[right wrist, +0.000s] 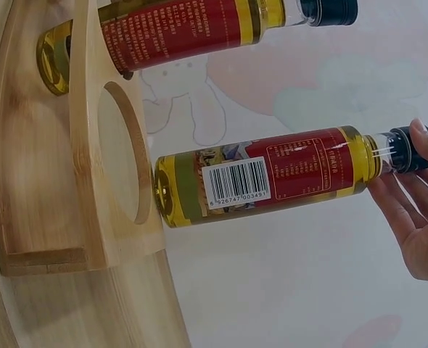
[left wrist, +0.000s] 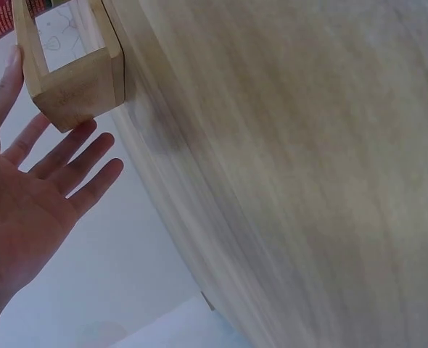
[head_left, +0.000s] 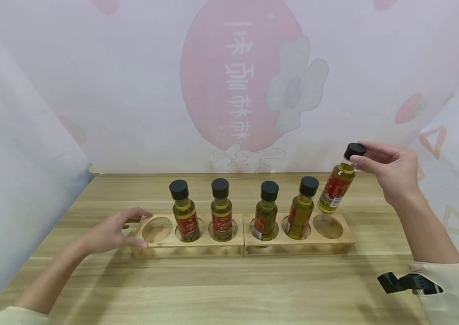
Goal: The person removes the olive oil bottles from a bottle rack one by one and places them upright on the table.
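Two pale wooden bottle racks stand end to end on the table. My left hand [head_left: 107, 230] holds the outer end of the left rack [head_left: 197, 251], thumb at the front corner and fingers toward the back; some fingertips hang free in the left wrist view. With thumb and fingers, my right hand [head_left: 396, 169] pinches the black cap of an olive oil bottle [right wrist: 265, 177]. This red-labelled bottle tilts just above the round end hole [head_left: 328, 226] of the right rack [head_left: 298, 249], its base close to the rim.
Two more bottles [head_left: 187, 221] [head_left: 222, 219] stand in the left rack, whose outermost hole [head_left: 157, 230] holds none. Another two bottles [head_left: 265, 219] [head_left: 300, 214] stand in the right rack. Behind the wooden table [head_left: 229, 289] hangs a printed white curtain [head_left: 140, 90].
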Tool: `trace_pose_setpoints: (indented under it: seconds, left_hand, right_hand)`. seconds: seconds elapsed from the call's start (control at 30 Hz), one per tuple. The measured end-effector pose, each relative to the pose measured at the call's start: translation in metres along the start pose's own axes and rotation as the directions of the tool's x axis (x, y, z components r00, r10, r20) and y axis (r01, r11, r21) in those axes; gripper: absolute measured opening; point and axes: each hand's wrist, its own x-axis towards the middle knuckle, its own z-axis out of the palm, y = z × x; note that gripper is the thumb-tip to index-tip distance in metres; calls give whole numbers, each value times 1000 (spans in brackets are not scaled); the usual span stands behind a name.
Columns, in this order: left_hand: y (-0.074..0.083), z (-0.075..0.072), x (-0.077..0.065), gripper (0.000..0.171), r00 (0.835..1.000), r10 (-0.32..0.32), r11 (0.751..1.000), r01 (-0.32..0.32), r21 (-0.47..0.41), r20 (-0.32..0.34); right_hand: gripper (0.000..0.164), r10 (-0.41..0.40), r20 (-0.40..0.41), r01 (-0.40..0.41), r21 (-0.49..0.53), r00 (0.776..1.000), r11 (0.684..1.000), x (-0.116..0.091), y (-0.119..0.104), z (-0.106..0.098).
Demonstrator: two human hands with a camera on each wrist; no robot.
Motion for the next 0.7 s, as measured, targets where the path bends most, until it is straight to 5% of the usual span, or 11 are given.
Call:
trace_pose_setpoints:
  seconds: [0.7]
  left_hand:
    - [12, -7, 10, 75, 994, -41, 996, 33, 79, 103]
  right_hand:
    - [35, -12, 34, 12, -24, 999, 1000, 12, 14, -1]
